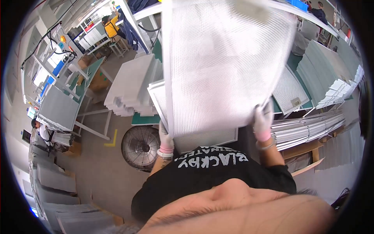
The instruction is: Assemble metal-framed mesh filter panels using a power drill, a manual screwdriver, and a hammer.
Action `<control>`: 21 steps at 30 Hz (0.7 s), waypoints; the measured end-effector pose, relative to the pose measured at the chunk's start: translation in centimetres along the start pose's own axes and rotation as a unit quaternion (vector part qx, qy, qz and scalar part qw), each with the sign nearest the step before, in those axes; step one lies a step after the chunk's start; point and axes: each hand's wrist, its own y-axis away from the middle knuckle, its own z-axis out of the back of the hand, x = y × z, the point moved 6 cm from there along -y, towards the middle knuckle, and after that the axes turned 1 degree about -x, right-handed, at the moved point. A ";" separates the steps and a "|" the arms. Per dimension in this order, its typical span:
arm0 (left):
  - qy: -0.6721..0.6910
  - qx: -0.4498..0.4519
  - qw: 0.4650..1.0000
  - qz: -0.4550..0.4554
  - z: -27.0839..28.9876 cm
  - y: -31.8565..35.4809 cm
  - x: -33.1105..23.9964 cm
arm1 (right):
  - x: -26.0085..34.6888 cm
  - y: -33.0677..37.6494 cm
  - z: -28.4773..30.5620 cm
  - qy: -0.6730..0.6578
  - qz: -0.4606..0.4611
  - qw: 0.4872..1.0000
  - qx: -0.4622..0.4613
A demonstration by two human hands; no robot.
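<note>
A large white mesh panel [226, 74] with a narrow frame is tilted up in front of me. My left hand [166, 141], in a white glove with a pink cuff, grips the panel's lower left edge. On the other side my right hand [264, 121], gloved the same way, has its fingers closed on the lower right edge. A pale patch near the panel's top is blurred. Under its lower edge another mesh panel [206, 140] shows close to my body, and the held panel hides much of the green table [145, 119].
A stack of white panels [130, 84] stands at the left, more panels [327, 74] at the right. Below those lies a pile of thin frames [307, 128]. A round floor fan [140, 148] is by my left arm. A person in yellow [111, 29] works far back.
</note>
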 end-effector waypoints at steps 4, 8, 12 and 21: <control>-0.014 0.042 0.999 0.011 -0.7 -0.4 4.3 | -9.0 5.4 1.4 0.099 -0.085 0.989 0.067; -0.059 0.129 0.977 0.156 2.2 -0.9 9.4 | -11.8 8.3 1.7 0.214 -0.119 0.962 0.120; -0.149 0.149 0.969 0.127 4.4 0.0 12.1 | -13.1 10.5 3.5 0.391 0.021 0.905 0.169; -0.077 0.204 0.959 0.184 -1.0 1.9 4.7 | -16.2 7.0 1.1 0.091 -0.224 0.946 0.214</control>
